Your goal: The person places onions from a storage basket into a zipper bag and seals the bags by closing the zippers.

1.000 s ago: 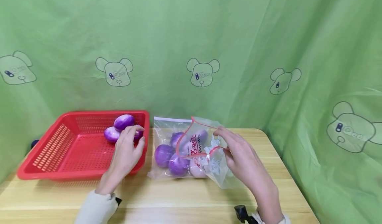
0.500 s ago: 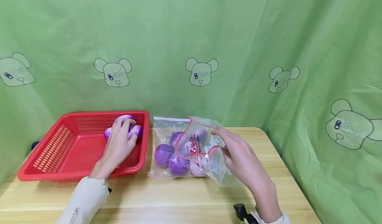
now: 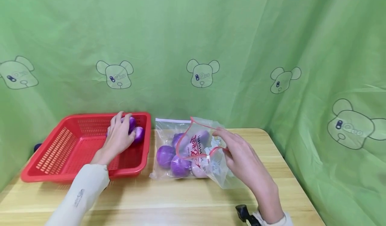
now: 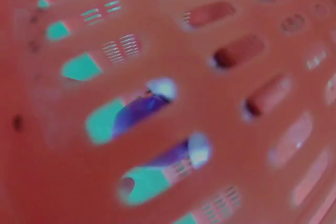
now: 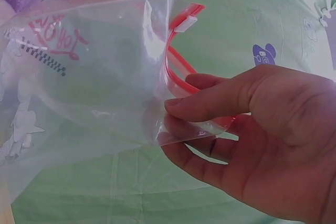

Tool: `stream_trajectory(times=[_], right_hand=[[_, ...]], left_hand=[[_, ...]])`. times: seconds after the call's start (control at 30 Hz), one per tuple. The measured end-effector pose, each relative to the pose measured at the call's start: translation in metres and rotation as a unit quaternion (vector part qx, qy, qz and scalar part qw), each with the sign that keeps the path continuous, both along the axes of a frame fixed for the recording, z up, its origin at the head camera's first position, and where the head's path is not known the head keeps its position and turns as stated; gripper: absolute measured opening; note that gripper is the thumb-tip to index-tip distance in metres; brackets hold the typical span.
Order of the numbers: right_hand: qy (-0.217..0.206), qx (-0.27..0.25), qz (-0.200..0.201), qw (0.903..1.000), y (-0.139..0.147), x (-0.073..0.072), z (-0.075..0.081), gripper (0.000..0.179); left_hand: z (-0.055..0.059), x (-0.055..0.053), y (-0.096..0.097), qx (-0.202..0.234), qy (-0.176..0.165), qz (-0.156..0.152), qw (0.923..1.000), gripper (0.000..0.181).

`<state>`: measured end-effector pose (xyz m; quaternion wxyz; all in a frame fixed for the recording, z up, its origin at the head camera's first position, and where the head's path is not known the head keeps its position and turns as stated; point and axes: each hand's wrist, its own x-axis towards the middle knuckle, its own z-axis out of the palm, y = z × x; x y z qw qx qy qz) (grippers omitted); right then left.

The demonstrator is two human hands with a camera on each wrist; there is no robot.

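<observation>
In the head view my left hand (image 3: 118,135) reaches into a red basket (image 3: 82,176), fingers curled over the far purple-and-white egg-shaped vegetable (image 3: 131,123), with the thumb on its near side. A similar purple vegetable (image 3: 139,134) lies beside the thumb, and another is mostly hidden under the hand. The left wrist view shows the perforated basket wall (image 4: 178,114), not the hand. My right hand (image 5: 247,124) pinches the red-edged mouth of a clear zip bag (image 5: 105,77) between thumb and fingers, keeping it spread. Several purple round vegetables (image 3: 180,166) lie inside the bag.
The basket and bag stand side by side on a wooden table (image 3: 187,199), toward its back edge. A green curtain (image 3: 169,35) with bear-head prints hangs behind and along the right side. A small dark object (image 3: 37,147) shows beyond the basket's left side.
My left hand has moved from the basket's right side leftward and farther in, over the vegetables, and the far one has shifted slightly right. My right hand keeps its hold on the bag.
</observation>
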<state>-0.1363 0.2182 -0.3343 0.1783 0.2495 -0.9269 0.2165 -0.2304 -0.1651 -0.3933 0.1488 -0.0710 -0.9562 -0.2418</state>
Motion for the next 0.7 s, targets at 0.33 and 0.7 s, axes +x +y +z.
stream_trajectory(times=[0.33, 0.7], right_hand=[[-0.008, -0.002, 0.001, 1.0, -0.001, 0.0, 0.001, 0.064], [-0.008, -0.005, 0.014, 0.9999, -0.003, 0.0, 0.0, 0.064]], left_hand=[[-0.012, -0.009, -0.016, -0.039, -0.042, 0.02, 0.9982, 0.06], [-0.018, -0.001, -0.034, -0.043, 0.001, 0.015, 0.999, 0.053]])
